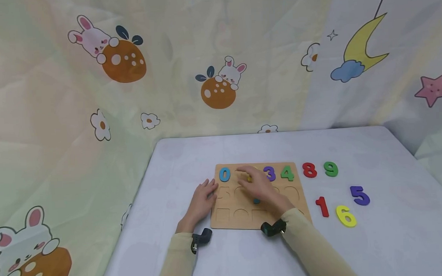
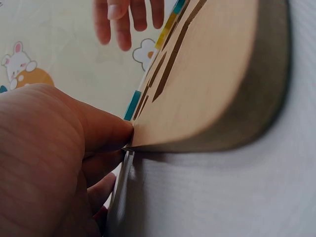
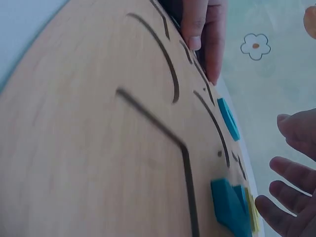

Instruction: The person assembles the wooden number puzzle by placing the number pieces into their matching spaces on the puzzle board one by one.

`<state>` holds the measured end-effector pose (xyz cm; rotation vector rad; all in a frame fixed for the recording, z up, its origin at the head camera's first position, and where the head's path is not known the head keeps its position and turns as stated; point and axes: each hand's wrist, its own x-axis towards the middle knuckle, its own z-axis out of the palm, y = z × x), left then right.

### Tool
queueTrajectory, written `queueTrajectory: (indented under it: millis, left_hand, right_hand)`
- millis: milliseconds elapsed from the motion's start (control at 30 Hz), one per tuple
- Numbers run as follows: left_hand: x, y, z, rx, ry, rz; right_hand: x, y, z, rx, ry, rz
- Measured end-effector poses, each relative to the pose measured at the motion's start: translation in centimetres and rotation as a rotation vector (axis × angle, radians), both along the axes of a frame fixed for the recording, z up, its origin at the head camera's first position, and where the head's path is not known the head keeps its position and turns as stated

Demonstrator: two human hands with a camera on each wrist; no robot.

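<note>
A wooden number board [image 1: 243,217] lies on the table. My left hand [image 1: 200,202] touches its left edge, fingers extended; the left wrist view shows a fingertip [image 2: 126,131] right at the rim. Over the middle of the board is my right hand [image 1: 261,186], with fingers spread and nothing between them. A blue 0 [image 1: 224,174], a purple 3 [image 1: 269,173] and a green 4 [image 1: 287,173] sit along the top row. Between 0 and 3, a yellow piece [image 1: 249,179] is mostly hidden by the right hand. A teal piece [image 3: 229,207] on the board is partly covered in the head view.
Right of the board lie a red 8 [image 1: 309,170], green 9 [image 1: 331,169], red 1 [image 1: 322,207], yellow 6 [image 1: 346,216] and purple 5 [image 1: 359,195]. The white table [image 1: 396,245] meets a printed cloth backdrop [image 1: 179,41] behind and at the sides.
</note>
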<state>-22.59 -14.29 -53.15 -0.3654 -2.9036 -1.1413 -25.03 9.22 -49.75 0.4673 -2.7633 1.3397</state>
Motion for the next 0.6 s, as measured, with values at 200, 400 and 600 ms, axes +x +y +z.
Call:
queueTrajectory:
  millis: [200, 400, 600]
  left_hand:
    - [0.0, 0.0, 0.1, -0.001, -0.007, -0.003]
    - [-0.1, 0.0, 0.3, 0.005, -0.009, 0.008]
    - [0.0, 0.0, 0.1, -0.005, -0.026, 0.02]
  right_hand:
    - [0.6, 1.7, -0.2, 0.018, 0.007, -0.009]
    - [1.1, 3.0, -0.3, 0.034, 0.005, -0.041]
    - [2.1, 3.9, -0.9, 0.066, 0.005, -0.058]
